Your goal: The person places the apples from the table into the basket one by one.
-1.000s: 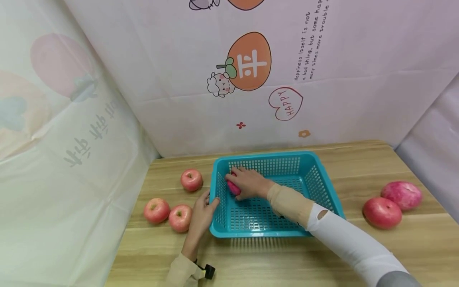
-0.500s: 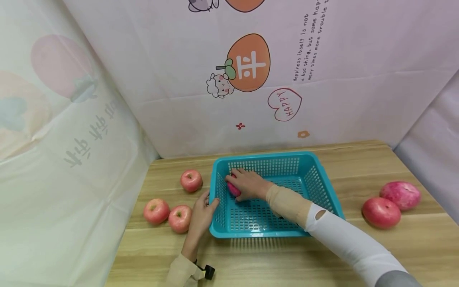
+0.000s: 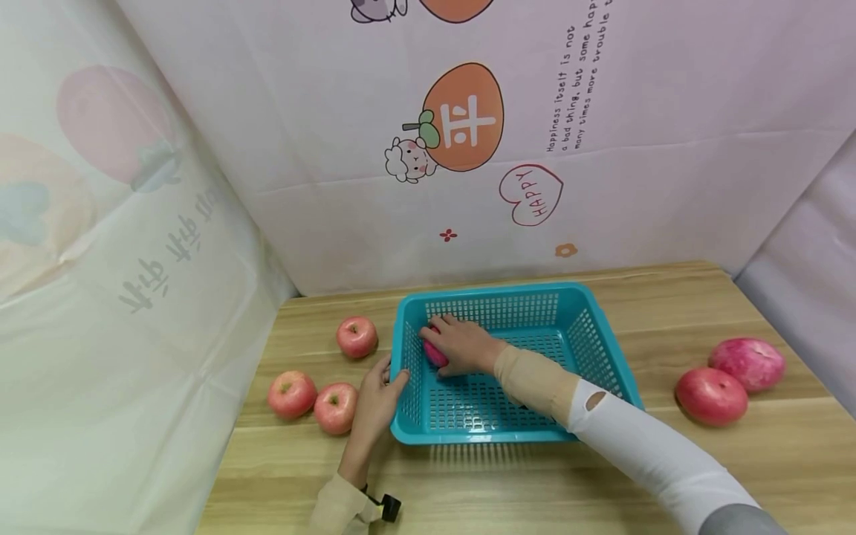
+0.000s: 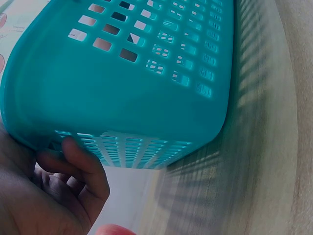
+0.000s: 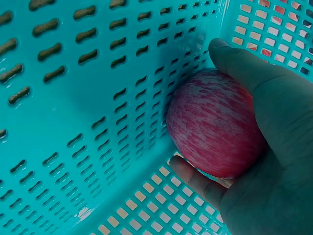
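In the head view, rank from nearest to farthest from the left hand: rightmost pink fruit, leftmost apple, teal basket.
1. Teal basket: the left hand holds its left rim.
2. Leftmost apple: to the left of the hand.
3. Rightmost pink fruit: far right, beyond the basket.

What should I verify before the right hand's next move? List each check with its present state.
1. Right hand holding the red fruit: ok, thumb and fingers sit around it.
2. Red fruit inside the basket: ok, at its left end.
3. Red fruit resting on the basket's floor: cannot tell, its underside is hidden.
4. Clear head view of the red fruit: not ok, the right hand covers part of it.
5. Left hand on the basket: ok, it grips the left rim.
6. Nearest apple clear of the left hand: cannot tell, they nearly meet.
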Action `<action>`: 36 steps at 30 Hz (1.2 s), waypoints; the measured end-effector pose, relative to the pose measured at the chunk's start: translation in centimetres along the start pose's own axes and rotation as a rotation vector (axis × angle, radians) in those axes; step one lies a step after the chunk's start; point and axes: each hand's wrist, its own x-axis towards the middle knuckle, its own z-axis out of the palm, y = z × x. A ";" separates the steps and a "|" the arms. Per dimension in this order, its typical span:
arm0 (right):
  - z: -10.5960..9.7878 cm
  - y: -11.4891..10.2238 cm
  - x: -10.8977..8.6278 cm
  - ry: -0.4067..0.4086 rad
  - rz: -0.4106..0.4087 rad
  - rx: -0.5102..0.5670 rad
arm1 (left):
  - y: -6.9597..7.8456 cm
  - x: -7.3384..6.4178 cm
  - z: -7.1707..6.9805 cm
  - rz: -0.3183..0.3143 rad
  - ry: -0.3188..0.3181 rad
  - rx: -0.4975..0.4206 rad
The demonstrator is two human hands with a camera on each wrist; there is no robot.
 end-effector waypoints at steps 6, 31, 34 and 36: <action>0.0 0.0 0.1 0.002 0.004 -0.010 | 0.0 0.0 0.0 0.005 0.006 0.007; -1.1 -0.1 -0.8 0.057 0.002 -0.040 | 0.0 0.1 0.0 0.013 -0.004 0.013; -1.2 0.0 -1.0 0.058 0.005 -0.046 | 0.0 0.0 0.0 0.011 -0.004 0.004; -1.5 0.1 -1.2 0.058 0.007 -0.046 | 0.0 -0.1 0.0 0.009 0.000 -0.001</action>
